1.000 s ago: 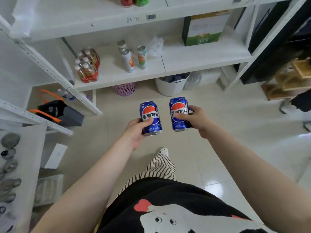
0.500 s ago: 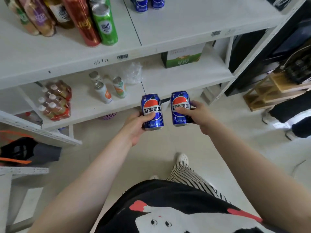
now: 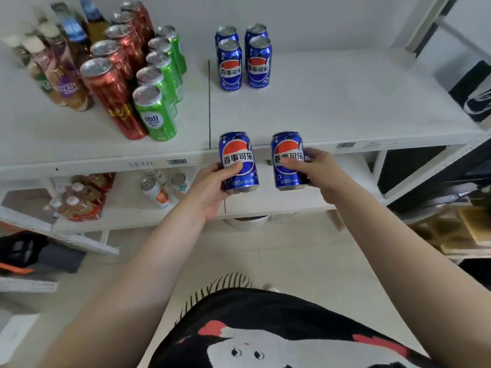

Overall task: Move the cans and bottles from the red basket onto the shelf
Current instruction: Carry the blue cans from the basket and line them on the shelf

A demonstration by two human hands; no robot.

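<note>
While each hand's fingers (image 3: pixel 233 166) clamp one blue can (image 3: pixel 239 162), both stay upright.

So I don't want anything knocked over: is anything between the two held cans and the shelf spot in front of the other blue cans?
Nothing visible. The shelf is bare between the held cans and the standing blue cans.

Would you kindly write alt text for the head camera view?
A person holds one blue cola can in each hand, left hand and right hand, just in front of a white shelf. Four matching blue cans already stand there, beside rows of red cans and green cans.
</note>
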